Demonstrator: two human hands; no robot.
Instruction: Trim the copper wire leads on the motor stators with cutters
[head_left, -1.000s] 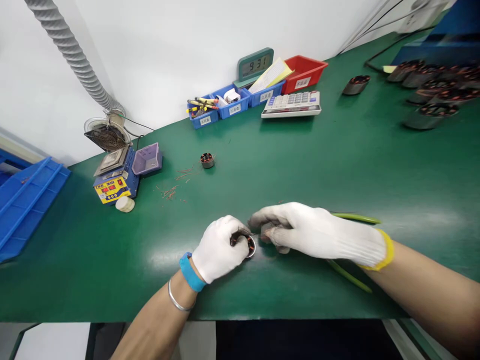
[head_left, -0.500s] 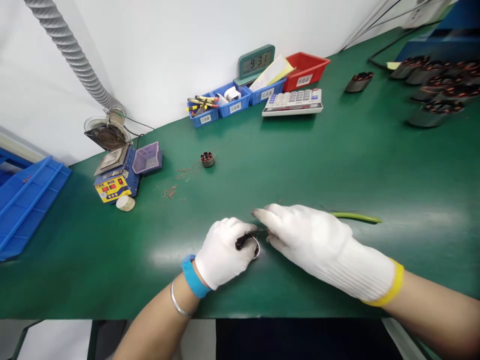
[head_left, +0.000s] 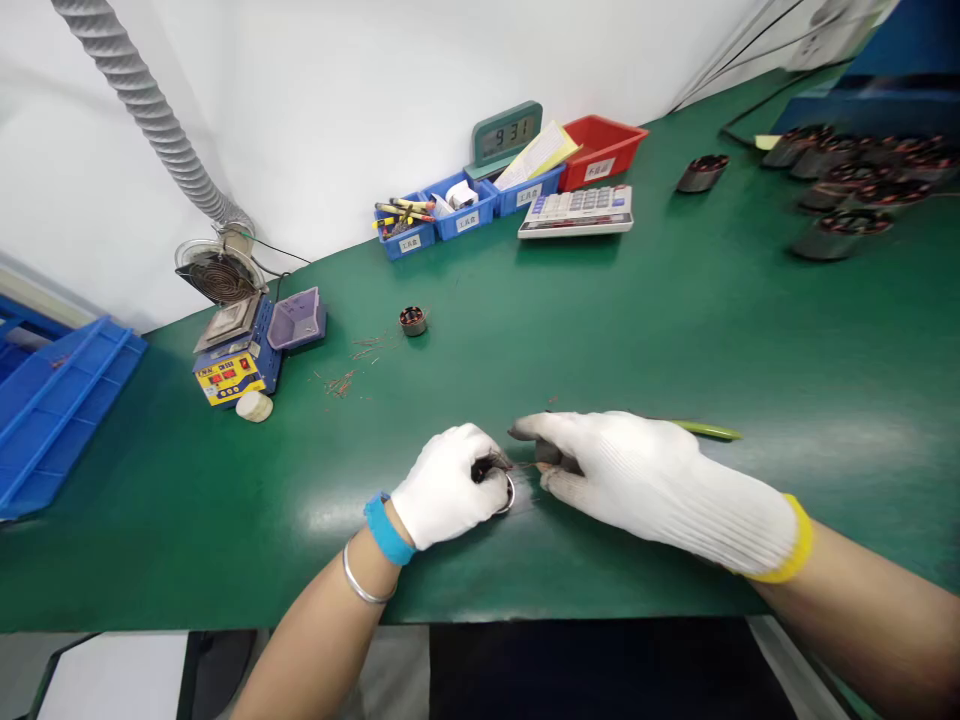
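My left hand, in a white glove, is closed around a small motor stator. Only part of the stator's silvery rim shows; the rest is hidden by the fingers. To the right of it, my gloved right hand has thumb and fingers pinched together. A thin copper-coloured wire runs from the stator toward those fingertips. Behind my right wrist lies a green curved handle, its other end covered by the hand. Farther back, a second stator stands on the green table, with loose wire clippings near it.
Several stators stand at the far right, one apart. Along the wall are blue boxes, a red bin, a clock and a calculator. At left sit a blue-yellow device and a purple tray.
My right hand has shifted slightly right, its fingers pinched, and the wire between the hands shows more clearly. My left hand keeps hold of the stator. The view has turned slightly.
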